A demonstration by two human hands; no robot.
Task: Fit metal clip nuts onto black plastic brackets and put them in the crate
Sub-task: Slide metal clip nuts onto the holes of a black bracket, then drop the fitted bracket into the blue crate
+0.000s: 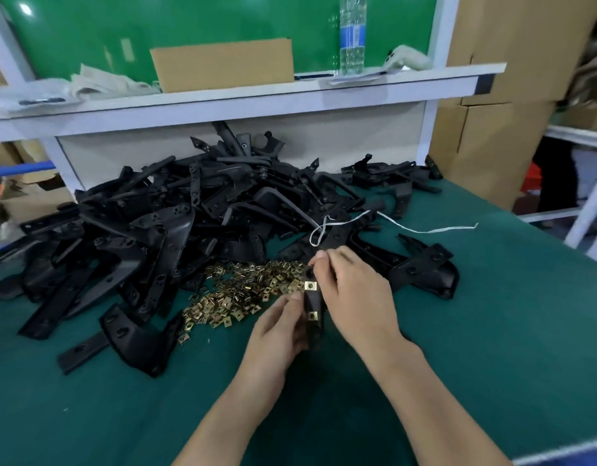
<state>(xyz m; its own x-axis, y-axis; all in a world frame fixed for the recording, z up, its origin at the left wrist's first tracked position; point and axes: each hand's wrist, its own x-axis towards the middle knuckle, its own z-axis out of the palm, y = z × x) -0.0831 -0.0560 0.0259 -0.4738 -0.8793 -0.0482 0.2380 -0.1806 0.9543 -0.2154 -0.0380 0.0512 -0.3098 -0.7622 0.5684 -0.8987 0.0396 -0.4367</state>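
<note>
Both hands hold one black plastic bracket upright over the green table. My left hand grips its lower part from the left. My right hand curls over its top, thumb and fingers pinching at the upper end. Two brass clip nuts sit on the bracket, one near the top and one lower. A loose heap of brass clip nuts lies just left of my hands. Behind it spreads a big pile of black brackets. No crate is in view.
A single bracket lies at the front left and another to the right of my hands. A white string trails over the pile. Behind runs a white shelf with a cardboard box and bottle. Cartons stand at right.
</note>
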